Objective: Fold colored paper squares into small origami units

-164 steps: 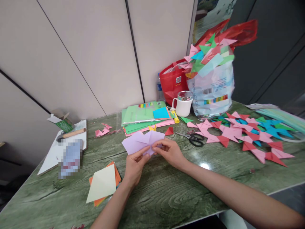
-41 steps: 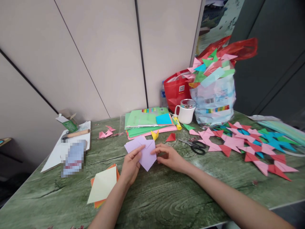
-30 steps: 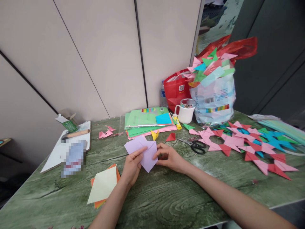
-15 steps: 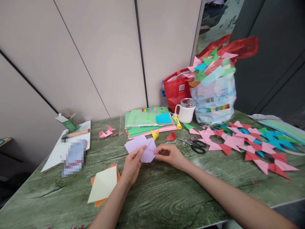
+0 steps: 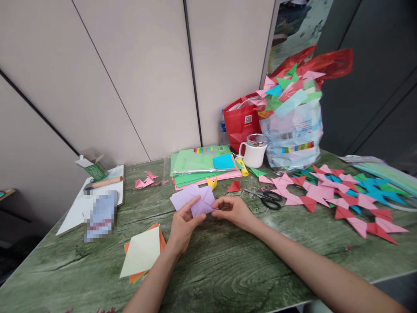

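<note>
1 scissors (image 5: 267, 199), 1 mug (image 5: 253, 152), 2 bags (image 5: 293, 126)

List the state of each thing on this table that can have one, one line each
Lilac paper: partly folded, pinched by both hands.
Left hand: gripping the paper's near edge.
Right hand: gripping its right corner.
Scissors: lying flat, blades shut.
White mug: upright.
Small green carton: flap open.
Clear plastic bag: open, overfilled with folded pieces.

Matt lilac paper (image 5: 195, 201) sits between both hands' fingers; beneath them the green wood-grain tabletop (image 5: 228, 265) looks glossy. Beyond the grip, a crinkled shiny plastic bag (image 5: 293, 134)
</note>
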Motion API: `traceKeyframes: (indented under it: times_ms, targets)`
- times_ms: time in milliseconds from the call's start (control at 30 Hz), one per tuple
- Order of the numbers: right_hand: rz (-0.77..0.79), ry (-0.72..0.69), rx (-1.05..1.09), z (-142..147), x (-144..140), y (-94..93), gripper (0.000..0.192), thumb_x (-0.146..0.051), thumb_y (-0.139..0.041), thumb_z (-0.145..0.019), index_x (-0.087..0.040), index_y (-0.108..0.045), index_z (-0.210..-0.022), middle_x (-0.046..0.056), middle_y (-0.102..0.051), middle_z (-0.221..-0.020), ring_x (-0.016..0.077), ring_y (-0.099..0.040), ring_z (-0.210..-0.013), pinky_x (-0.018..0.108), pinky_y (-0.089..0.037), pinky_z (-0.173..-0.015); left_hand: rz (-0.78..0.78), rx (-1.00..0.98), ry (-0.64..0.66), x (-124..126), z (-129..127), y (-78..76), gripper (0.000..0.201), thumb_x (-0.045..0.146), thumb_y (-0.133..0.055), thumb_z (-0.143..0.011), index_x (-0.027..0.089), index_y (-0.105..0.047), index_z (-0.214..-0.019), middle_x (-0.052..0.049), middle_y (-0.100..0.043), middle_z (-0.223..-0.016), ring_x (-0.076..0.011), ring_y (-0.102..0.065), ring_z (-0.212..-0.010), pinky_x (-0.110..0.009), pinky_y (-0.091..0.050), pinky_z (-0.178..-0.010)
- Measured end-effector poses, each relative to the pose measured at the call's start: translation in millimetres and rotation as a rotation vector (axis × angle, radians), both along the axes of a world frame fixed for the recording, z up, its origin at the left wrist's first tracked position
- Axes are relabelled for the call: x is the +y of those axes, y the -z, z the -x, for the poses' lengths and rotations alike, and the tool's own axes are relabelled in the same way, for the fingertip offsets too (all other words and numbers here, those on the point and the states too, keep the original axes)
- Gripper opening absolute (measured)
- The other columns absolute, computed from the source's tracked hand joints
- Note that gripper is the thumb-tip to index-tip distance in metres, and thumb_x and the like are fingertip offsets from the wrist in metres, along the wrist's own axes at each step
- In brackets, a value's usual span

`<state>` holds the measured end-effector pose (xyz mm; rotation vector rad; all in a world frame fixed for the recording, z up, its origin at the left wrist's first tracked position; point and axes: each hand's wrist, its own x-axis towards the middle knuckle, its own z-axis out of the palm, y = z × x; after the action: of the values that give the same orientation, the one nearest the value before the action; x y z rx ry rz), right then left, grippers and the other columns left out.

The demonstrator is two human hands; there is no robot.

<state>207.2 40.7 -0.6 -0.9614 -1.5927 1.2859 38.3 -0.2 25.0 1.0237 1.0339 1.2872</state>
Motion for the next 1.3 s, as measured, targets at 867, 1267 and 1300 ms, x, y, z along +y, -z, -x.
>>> traceKeyframes:
  times_ms: [867, 1267, 1300]
  targets:
    - [-0.005, -0.022, 0.065, 3.7, -3.8, -1.0, 0.028, -0.035, -0.074, -0.057, -0.016, -0.061, -0.073, 0.000, -0.061, -0.071, 0.0122, -0.056, -0.063, 0.024, -0.045, -0.058, -0.051, 0.188, -0.169, 1.7, 1.1, 8.0, 0.043, 0.023, -0.074, -0.058, 0.018, -0.067, -0.100, -0.004, -0.070, -0.088, -0.0158, -0.060, -0.075, -0.026, -0.047, -0.069]
    - [0.036, 0.012, 0.143, 7.9, -3.5, 2.7, 0.026, -0.036, -0.073, -0.057, -0.015, -0.060, -0.067, -0.002, -0.059, -0.061, 0.0098, -0.052, -0.053, 0.024, -0.043, -0.054, -0.026, 0.103, -0.145, -0.9, -3.0, 2.3, 0.047, 0.021, -0.075, -0.053, 0.013, -0.067, -0.099, -0.007, -0.070, -0.088, -0.0184, -0.062, -0.080, -0.029, -0.047, -0.076]
    - [0.029, 0.017, 0.135, 7.9, -3.6, 2.5, 0.026, -0.035, -0.073, -0.057, -0.015, -0.060, -0.066, -0.002, -0.059, -0.061, 0.0098, -0.052, -0.054, 0.024, -0.043, -0.054, -0.027, 0.108, -0.148, -0.7, -2.7, 3.0, 0.046, 0.021, -0.074, -0.054, 0.013, -0.067, -0.099, -0.007, -0.070, -0.088, -0.0181, -0.062, -0.080, -0.029, -0.047, -0.076]
